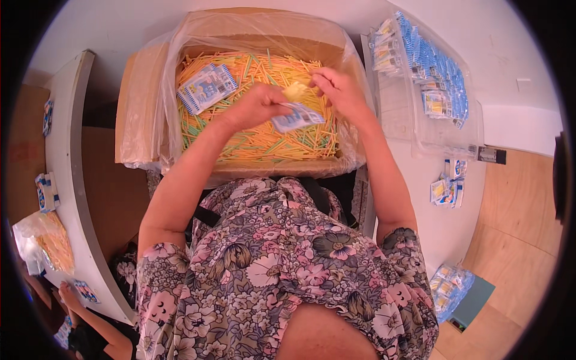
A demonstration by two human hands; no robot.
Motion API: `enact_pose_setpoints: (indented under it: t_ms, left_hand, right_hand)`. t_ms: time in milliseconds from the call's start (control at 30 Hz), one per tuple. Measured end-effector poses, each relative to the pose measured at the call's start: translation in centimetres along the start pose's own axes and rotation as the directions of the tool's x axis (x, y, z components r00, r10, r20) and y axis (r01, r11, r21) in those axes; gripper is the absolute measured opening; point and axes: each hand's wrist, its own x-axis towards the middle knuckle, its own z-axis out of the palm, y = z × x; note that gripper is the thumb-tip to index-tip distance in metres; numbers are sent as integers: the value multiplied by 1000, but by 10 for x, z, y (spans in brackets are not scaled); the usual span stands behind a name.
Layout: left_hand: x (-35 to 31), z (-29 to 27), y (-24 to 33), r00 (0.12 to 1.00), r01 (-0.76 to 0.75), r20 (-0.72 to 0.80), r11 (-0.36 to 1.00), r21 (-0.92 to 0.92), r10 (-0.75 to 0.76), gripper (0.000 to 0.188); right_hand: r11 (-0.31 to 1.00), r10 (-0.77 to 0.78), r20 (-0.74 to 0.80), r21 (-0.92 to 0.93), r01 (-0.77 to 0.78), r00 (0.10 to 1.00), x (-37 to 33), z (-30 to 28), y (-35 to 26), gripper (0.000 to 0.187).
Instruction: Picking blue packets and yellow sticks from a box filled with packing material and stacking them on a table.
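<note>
My left hand pinches a small blue-and-white packet, tilted over an open cardboard box. A pale yellow piece shows just above the packet, between my hands; blur hides whether it belongs to the packet. My right hand is at its right with thumb and fingers closed together, and what they hold is too small to name. Thin orange, yellow and green sticks fill the box below both hands. On the sticks at the left lie blue-and-white packets.
Clear plastic lines the box. At the right, a clear plastic bin holds many packets; loose packets lie nearer. Bagged packets sit lower right. On a left-hand table, a bag of sticks lies near another person's hands.
</note>
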Motion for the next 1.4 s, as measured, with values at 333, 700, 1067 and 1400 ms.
enact_pose_setpoints:
  t_ms: [333, 700, 1067, 1400]
  left_hand:
    - [-5, -23, -10, 989, 123, -67, 989, -81, -129, 11]
    - [-2, -18, -35, 973, 203, -66, 958, -204, -220, 7]
    - [2, -3, -15, 992, 76, -76, 966, -247, -97, 9]
    - [2, 9, -13, 979, -172, -120, 984, -47, 166, 12]
  right_hand:
    - [495, 32, 133, -863, 100, 991, 44, 24, 45, 18]
    - [923, -163, -88, -365, 120, 983, 25, 5, 15, 18]
    - [860, -95, -122, 489, 144, 988, 9, 32, -17, 12]
    - [904, -393, -375, 12, 428, 840, 14, 64, -15, 26]
